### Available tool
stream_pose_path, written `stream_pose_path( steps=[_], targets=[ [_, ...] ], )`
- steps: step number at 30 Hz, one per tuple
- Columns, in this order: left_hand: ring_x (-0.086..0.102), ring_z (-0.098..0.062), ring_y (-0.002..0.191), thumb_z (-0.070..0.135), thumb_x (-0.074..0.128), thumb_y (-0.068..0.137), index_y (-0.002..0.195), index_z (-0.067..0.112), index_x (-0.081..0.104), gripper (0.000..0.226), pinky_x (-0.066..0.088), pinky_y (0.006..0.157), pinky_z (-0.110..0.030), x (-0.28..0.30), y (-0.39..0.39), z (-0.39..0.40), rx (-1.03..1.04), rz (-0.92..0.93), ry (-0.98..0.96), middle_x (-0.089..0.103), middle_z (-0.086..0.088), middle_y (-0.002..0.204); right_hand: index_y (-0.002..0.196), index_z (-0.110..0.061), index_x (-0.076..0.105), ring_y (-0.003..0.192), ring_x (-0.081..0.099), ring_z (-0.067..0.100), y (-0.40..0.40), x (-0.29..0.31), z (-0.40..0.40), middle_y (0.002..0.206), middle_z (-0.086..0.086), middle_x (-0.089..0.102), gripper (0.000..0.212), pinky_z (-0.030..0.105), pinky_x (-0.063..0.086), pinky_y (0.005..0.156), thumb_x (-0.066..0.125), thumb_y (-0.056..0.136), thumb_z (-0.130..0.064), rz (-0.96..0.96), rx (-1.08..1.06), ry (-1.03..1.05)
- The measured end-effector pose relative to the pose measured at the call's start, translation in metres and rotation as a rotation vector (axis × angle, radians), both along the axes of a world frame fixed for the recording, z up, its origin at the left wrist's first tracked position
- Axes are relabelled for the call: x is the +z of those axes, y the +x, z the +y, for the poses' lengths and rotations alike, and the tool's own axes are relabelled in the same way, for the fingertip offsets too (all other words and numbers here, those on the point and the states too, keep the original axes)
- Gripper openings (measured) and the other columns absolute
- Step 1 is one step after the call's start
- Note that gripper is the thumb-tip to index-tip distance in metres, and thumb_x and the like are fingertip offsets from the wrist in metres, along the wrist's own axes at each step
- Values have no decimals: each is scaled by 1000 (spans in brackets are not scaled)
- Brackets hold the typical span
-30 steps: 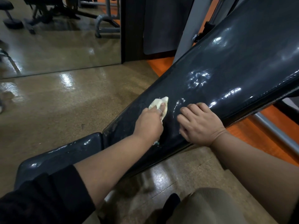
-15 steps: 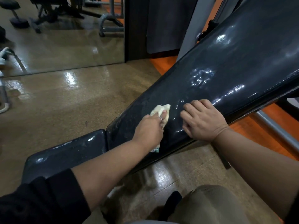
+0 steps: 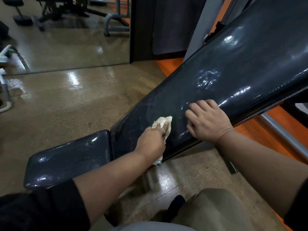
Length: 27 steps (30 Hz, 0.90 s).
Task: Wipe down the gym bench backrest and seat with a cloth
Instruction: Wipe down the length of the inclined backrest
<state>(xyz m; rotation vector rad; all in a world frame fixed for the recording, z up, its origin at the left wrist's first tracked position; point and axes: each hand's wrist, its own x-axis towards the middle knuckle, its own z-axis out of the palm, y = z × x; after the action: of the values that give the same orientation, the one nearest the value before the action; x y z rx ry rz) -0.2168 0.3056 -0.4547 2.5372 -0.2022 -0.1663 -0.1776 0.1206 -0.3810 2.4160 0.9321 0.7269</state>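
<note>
A dark, glossy backrest (image 3: pixel 233 70) slopes up from the lower middle to the top right. Its seat pad (image 3: pixel 70 159) lies flat at the lower left, with a narrow gap between them. My left hand (image 3: pixel 150 144) presses a crumpled pale yellow cloth (image 3: pixel 164 121) against the backrest's lower end. Part of the cloth hangs out below my palm. My right hand (image 3: pixel 208 120) rests on the backrest just to the right of the cloth, fingers curled over the padding, holding nothing.
The shiny brown floor (image 3: pixel 75 104) spreads to the left, with a wall mirror (image 3: pixel 66 39) behind it reflecting gym machines. An orange floor strip (image 3: pixel 266 129) and a grey frame bar (image 3: pixel 283 135) run under the backrest at right. My knee (image 3: pixel 211 207) is at the bottom.
My left hand and the cloth have slid a little down the backrest toward the seat. My right hand has stayed on the padding. The view has shifted slightly.
</note>
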Motion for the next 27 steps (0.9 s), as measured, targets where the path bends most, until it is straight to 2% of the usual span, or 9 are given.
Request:
stream_pose_path(
  steps=[2, 6, 8, 10, 12, 14, 15, 20, 27],
  targets=[
    [47, -27, 114, 17, 46, 94, 145, 34, 29, 56, 41, 91, -31, 5, 4, 0, -9, -38, 19, 49, -9, 129, 80, -11, 55, 76, 51, 30, -1, 0, 3, 85, 9, 58, 18, 41, 39, 71, 49, 80, -27, -6, -65, 32],
    [45, -25, 110, 14, 47, 92, 147, 30, 27, 60, 48, 86, -33, -1, -14, -6, -231, -236, 69, 40, -3, 146, 81, -10, 55, 76, 51, 30, -2, -1, 4, 86, 10, 58, 18, 41, 41, 70, 49, 80, -27, -8, -72, 39],
    [53, -26, 99, 8, 58, 83, 143, 24, 37, 65, 54, 73, -34, -11, -27, -8, -351, -302, 96, 44, -8, 144, 81, -10, 56, 75, 51, 31, -1, 0, 4, 85, 10, 58, 17, 41, 41, 69, 50, 80, -26, -10, -68, 50],
    [56, -22, 87, 7, 68, 71, 139, 22, 44, 74, 53, 62, -30, -24, -35, -5, -417, -360, 167, 49, -10, 140, 80, -10, 56, 75, 51, 30, -2, -1, 4, 85, 10, 59, 16, 41, 40, 69, 50, 80, -26, -15, -70, 54],
    [53, -22, 94, 8, 63, 74, 145, 24, 35, 78, 52, 69, -32, -31, -38, 2, -471, -342, 255, 37, -9, 148, 80, -10, 56, 75, 51, 30, -3, -1, 4, 85, 10, 58, 18, 41, 40, 69, 49, 81, -26, -9, -66, 53],
    [43, -23, 109, 9, 46, 88, 150, 29, 13, 73, 45, 86, -35, -28, -37, 8, -494, -266, 335, 13, -4, 158, 80, -10, 56, 74, 51, 29, -3, -1, 4, 84, 9, 58, 18, 41, 40, 69, 48, 81, -27, -10, -61, 59],
    [39, -22, 112, 10, 40, 91, 150, 31, 6, 71, 42, 90, -34, -24, -38, 10, -478, -242, 343, 6, -1, 159, 80, -10, 56, 74, 50, 29, -3, -1, 5, 83, 9, 57, 18, 41, 40, 69, 47, 82, -27, -8, -61, 63],
    [39, -18, 107, 11, 41, 92, 149, 35, 8, 70, 44, 85, -29, -17, -41, 1, -348, -192, 275, 12, 2, 158, 81, -10, 56, 74, 51, 29, -4, 0, 6, 85, 9, 58, 21, 41, 40, 69, 46, 82, -28, 9, -83, 46],
    [37, -26, 120, 9, 42, 90, 151, 28, 8, 72, 45, 86, -37, -2, -42, -5, -331, -165, 352, 12, -5, 157, 83, -10, 56, 75, 50, 29, -8, 7, 11, 85, 9, 57, 21, 40, 38, 69, 45, 82, -28, 62, -133, 9]
  ],
)
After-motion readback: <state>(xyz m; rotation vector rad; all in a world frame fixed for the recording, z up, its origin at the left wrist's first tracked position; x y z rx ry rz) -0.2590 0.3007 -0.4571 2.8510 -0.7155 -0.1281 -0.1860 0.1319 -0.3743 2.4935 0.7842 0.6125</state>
